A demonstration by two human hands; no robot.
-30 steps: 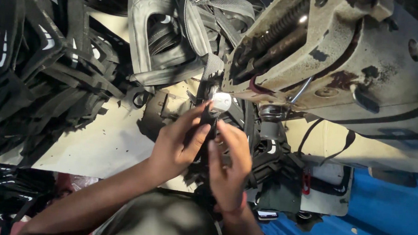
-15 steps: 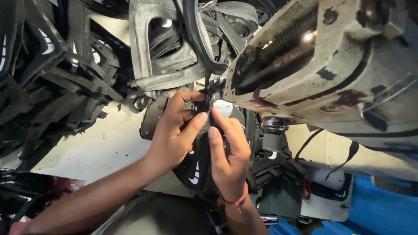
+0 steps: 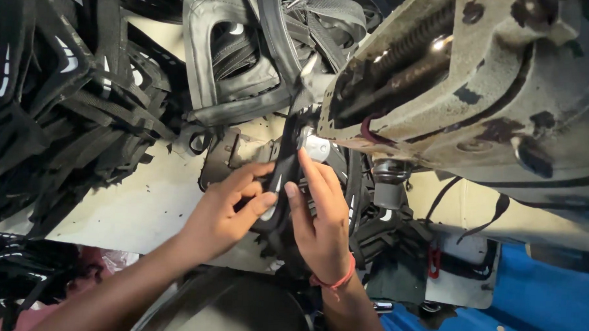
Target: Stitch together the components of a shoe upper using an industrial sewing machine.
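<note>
Head view: left hand (image 3: 224, 212) and right hand (image 3: 319, 215) both pinch a black strap piece (image 3: 282, 178) just under the sewing machine (image 3: 467, 93). Looks soft, light and floppy, so I'd grip near its edges.

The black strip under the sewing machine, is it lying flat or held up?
Held up: both hands pinch the black strip off the table.

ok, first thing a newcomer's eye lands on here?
Probably the big worn sewing machine head filling the upper right. Under it, at centre, the left hand and right hand pinch a black strap piece together. Heaps of black cut pieces crowd the left of the pale table.
</note>
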